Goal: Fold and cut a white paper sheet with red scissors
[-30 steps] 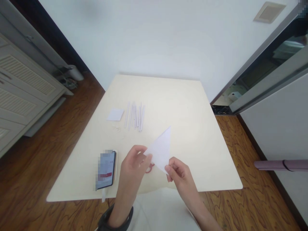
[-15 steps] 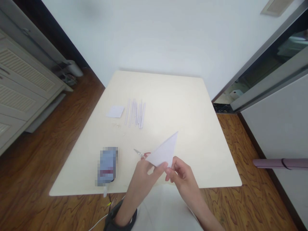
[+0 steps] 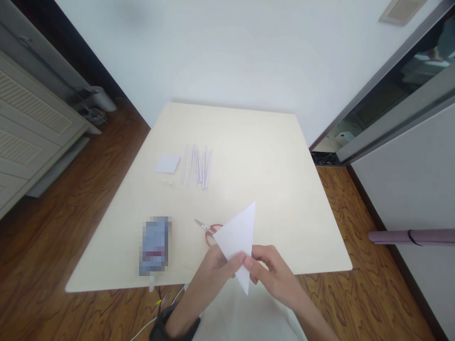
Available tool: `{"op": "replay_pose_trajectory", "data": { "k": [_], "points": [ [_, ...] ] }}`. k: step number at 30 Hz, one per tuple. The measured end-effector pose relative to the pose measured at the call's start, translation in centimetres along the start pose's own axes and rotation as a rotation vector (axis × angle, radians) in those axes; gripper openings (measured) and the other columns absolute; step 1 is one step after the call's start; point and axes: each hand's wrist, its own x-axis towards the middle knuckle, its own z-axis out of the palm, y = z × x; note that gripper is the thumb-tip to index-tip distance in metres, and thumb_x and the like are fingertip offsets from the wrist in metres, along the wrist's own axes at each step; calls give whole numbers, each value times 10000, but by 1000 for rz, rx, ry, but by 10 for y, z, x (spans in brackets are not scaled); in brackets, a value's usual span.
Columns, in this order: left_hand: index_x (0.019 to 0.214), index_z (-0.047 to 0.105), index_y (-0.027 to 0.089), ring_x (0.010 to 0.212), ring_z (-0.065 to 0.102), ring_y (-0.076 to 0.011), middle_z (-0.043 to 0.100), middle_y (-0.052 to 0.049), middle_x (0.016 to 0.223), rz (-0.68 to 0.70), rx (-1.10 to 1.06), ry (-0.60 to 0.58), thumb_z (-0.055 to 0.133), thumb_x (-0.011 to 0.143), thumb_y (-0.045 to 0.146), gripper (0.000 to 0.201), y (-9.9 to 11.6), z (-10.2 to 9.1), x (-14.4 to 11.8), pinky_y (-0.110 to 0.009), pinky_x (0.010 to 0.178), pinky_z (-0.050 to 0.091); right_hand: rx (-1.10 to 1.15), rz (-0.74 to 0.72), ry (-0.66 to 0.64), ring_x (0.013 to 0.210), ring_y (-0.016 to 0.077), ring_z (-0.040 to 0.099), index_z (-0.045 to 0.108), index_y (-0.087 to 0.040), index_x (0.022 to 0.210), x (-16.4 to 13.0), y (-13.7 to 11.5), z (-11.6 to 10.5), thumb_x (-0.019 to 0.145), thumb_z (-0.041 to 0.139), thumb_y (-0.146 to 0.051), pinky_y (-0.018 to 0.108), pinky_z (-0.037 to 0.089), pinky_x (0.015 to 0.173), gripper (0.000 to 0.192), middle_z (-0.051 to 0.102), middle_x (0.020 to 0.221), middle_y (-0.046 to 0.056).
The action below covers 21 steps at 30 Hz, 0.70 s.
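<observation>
Cream tabletop (image 3: 270, 147) against plain white wall (image 3: 220, 57). Brown wood-grain floor (image 3: 117, 137). Left: pale cabinet (image 3: 33, 118), louvred panels. Right: light wall (image 3: 412, 175), dark baseboard (image 3: 408, 274), doorway with grey frame (image 3: 384, 72), dark threshold (image 3: 324, 159). Beige wall plate (image 3: 403, 10) upper right. Soft light, mild sheen on the tabletop.

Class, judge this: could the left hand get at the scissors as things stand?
Probably yes, after releasing the white paper it grips: the scissors lie close to the left hand, blades uncovered, though the paper's corner partly overlaps them in view.
</observation>
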Motion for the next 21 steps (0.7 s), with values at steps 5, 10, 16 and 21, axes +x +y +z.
{"op": "replay_pose_trajectory", "data": {
  "k": [5,10,16,21],
  "points": [
    [658,633,160,532,431,-132,512,4,563,30,37,-108,519,830,495,393,-5,0,-8,-235,510,357,119,-7,30,531,96,318,515,-161,587,4,-6,3,898,498,-410,240,246,513,399,396,561,-37],
    [482,537,167,626,445,-146,499,-9,580,29,91,-216,515,867,403,453,-3,3,-16,-238,589,328,234,8,109,570,110,352,476,-174,595,2,1,10,858,553,-380,239,282,547,343,379,581,-36],
    [427,444,163,436,297,-96,345,27,435,16,-1,-405,452,873,461,536,-3,7,-15,-269,473,198,399,87,-14,564,117,389,557,-151,605,-2,1,6,769,592,-256,250,294,554,198,422,580,-19],
    [429,439,169,413,250,-91,325,28,431,6,-80,-455,460,846,501,533,-5,8,-17,-283,459,153,509,118,-20,486,81,254,368,-179,449,2,1,3,653,595,-149,248,219,510,307,284,475,-64]
  ]
}}
